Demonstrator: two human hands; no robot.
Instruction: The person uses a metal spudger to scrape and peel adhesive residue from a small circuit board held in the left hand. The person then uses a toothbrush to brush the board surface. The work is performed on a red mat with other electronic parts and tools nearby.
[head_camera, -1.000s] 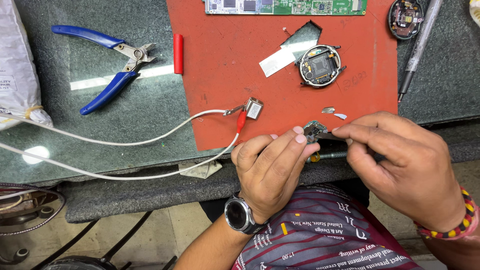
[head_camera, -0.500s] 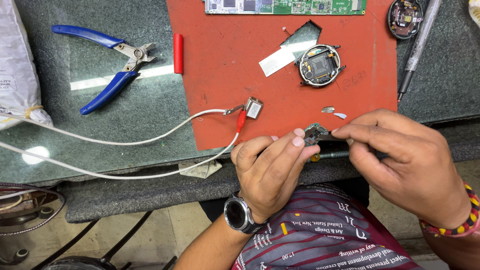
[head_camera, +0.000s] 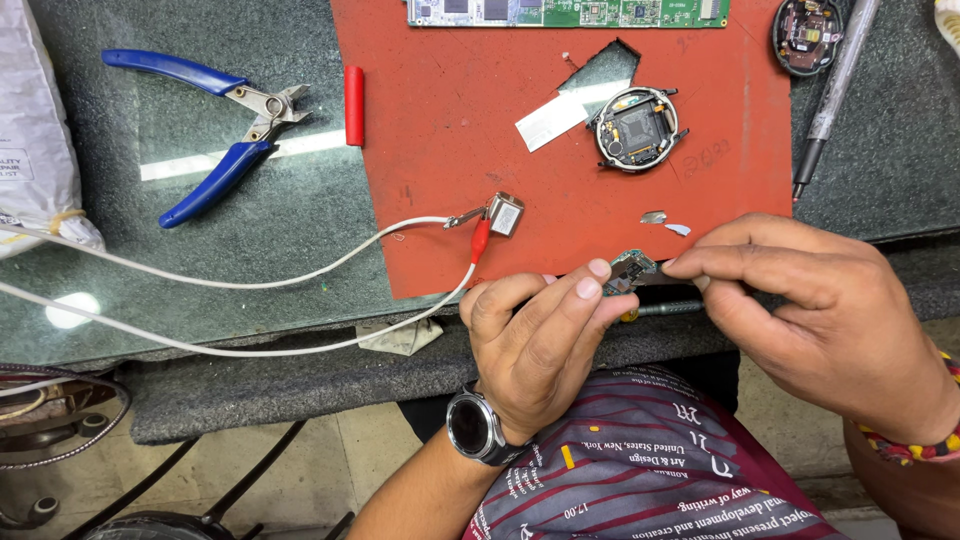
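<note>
Left hand (head_camera: 540, 335) curled, fingertips pinched on a small board (head_camera: 630, 270) at the mat's near edge. Right hand (head_camera: 830, 310) closed too, thumb and forefinger tips meeting just right of the board, touching or nearly touching it; cannot tell whether anything thin sits between them. A screwdriver (head_camera: 665, 308) lying just under both hands' fingertips, yellow collar by the left fingers, shaft running under the right hand. A wristwatch (head_camera: 472, 427) on the left wrist, a beaded band (head_camera: 905, 445) on the right.

Just beyond the right fingers, two small silvery scraps (head_camera: 665, 222) on the red mat (head_camera: 450, 180). Farther out, an opened round watch case (head_camera: 638, 128) beside a white strip (head_camera: 550, 120). Beyond the left hand, a red clip (head_camera: 480, 240) gripping a small metal block (head_camera: 506, 214), white cables (head_camera: 250, 280) trailing off to the left. Well left, blue pliers (head_camera: 215, 130) and a red tube (head_camera: 354, 105). At the far edge, a green circuit board (head_camera: 570, 12); far right, another round part (head_camera: 805, 35) and a grey pen-like tool (head_camera: 835, 95).
</note>
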